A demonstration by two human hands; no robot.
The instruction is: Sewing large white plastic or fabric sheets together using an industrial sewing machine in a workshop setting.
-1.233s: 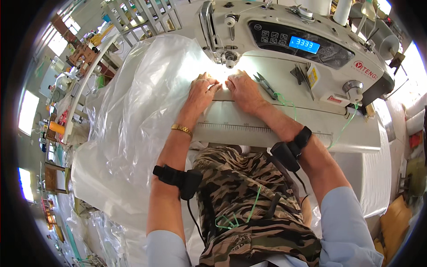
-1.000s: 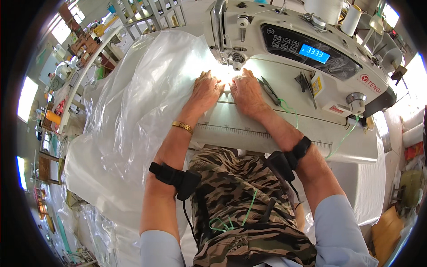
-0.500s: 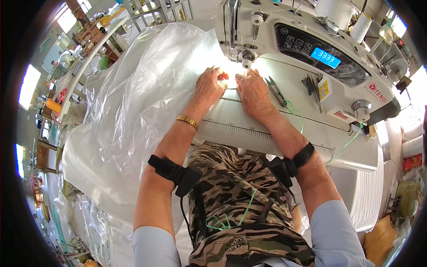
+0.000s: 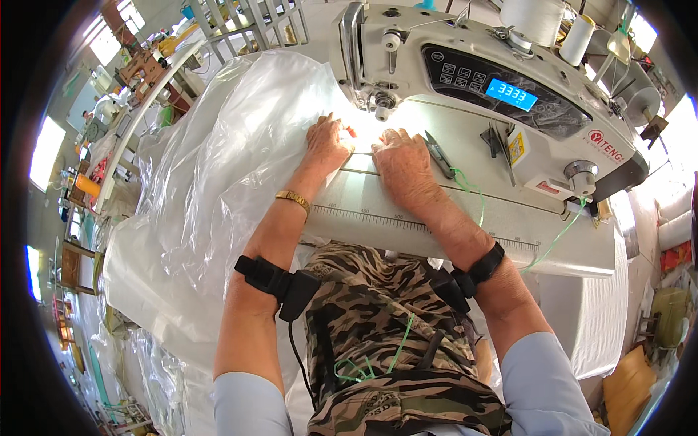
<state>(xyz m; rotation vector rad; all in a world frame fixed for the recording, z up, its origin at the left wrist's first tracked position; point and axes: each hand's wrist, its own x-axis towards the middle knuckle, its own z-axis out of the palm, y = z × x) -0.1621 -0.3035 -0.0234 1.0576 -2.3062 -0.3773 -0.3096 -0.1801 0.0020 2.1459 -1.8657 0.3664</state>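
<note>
A large, crumpled, clear plastic sheet (image 4: pixel 225 145) spreads from the left up to the sewing machine (image 4: pixel 407 51). My left hand (image 4: pixel 329 145) is at its right edge, fingers bent and closed on the film just left of the needle area. Close by, my right hand (image 4: pixel 404 161) rests on the machine bed (image 4: pixel 465 196), its fingers curled under. Strong lamp glare washes out the spot between my hands, so whatever the right fingers hold is hidden. Thread snips (image 4: pixel 440 154) lie beside my right hand, with green string (image 4: pixel 476 190) tied to them.
White thread cones (image 4: pixel 576 40) stand behind the machine head. A small dark tool (image 4: pixel 496 145) is near the machine's white box. Metal railings (image 4: pixel 251 25) rise at the back left. Green string also hangs from the machine's right knob (image 4: pixel 581 176).
The view has shifted, so the machine appears farther left. My right hand has turned flatter onto the bed, fingertips tucked under. My left hand stays by the plastic edge.
</note>
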